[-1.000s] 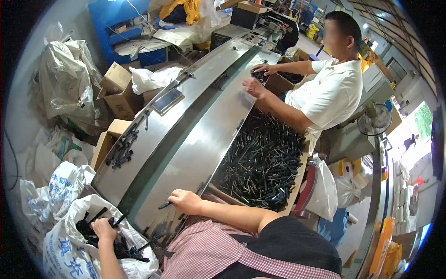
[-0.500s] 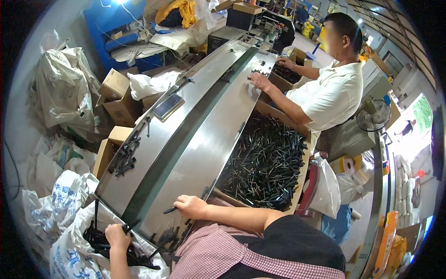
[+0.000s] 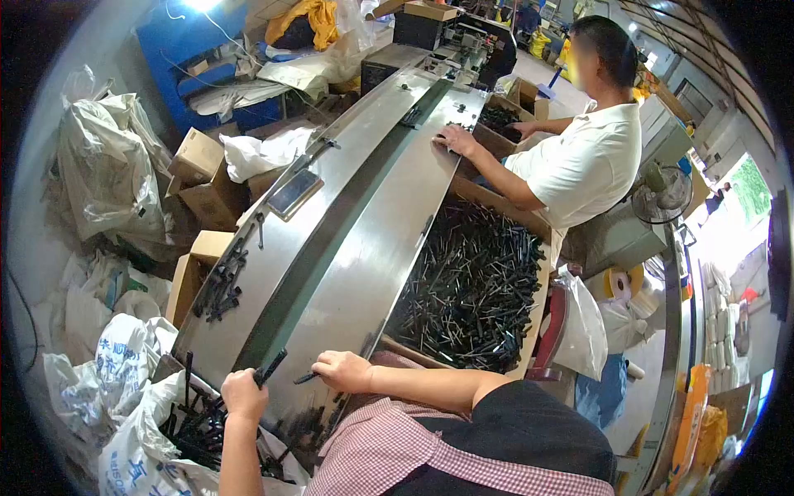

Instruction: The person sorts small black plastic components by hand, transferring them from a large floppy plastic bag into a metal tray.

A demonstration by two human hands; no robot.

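A long curved steel conveyor (image 3: 389,207) ran from the lower left of the frame up to the top centre, with a green belt down its middle. Right of it, a big cardboard bin (image 3: 538,326) held a heap of black plastic rods (image 3: 475,289). At upper right a co-worker in a white shirt (image 3: 583,161) rested a hand on the steel. At lower left lay a white sack (image 3: 141,430) full of the same rods. Since a second earlier, the wearer's left hand (image 3: 244,395) had lifted out of that sack, where it had been buried among the rods, and now stood at the conveyor's near end, fingers clamped around one black rod (image 3: 270,366) that pointed up and to the right. The right hand (image 3: 343,370) had stayed on the steel, its fingers pinched on a shorter black piece (image 3: 304,379). It seemed that a fresh rod had just been fetched and was about to meet the belt.
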